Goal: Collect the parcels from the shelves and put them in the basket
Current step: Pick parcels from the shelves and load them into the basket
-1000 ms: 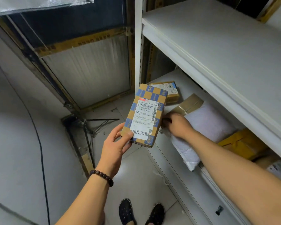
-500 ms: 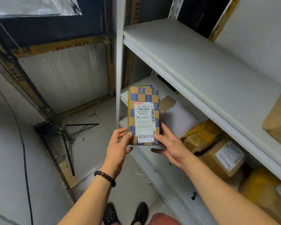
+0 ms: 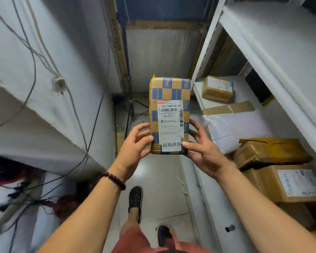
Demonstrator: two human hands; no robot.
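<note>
**Checkered parcel held upright in both hands, off the shelves**

Checkered parcel [image 3: 170,115], blue/tan squares, stands upright mid-air over the aisle floor, just left of the lower shelf [image 3: 244,86] and not touching it. Label faces the camera. The top no. reads 642 H468 00 033; the small print is too fine to read, and the big characters at the btm are partly under the R thumb. The parcel's back is hidden.

L hand [image 3: 133,145] grips the lower left edge, thumb on the front corner and fingers curled toward the side; their tips go behind the box, out of sight. R hand [image 3: 202,150] grips the lower right edge, thumb laid across the label's btm and fingers wrapped round the side. Bead bracelet [image 3: 115,179] on the L wrist.

On the lower shelf:
- small brown box [image 3: 217,89] at the far end
- flat cardboard piece [image 3: 228,108]
- white padded mailer [image 3: 233,128]
- yellow-taped box [image 3: 268,152], crumpled
- large carton [image 3: 285,185], label blurred, its right side cut off by the frame edge

Upper shelf [image 3: 281,42] shows only bare white board; its far right is out of frame.

Left side: cables run down the wall past a plug [image 3: 58,84]. Below that is a blurred red/black tangle, can't tell what. Small dark item [image 3: 230,228] on the shelf front is too small to ID. Black shoes [image 3: 135,199] on the floor, the nearer one partly hidden by red shorts.
</note>
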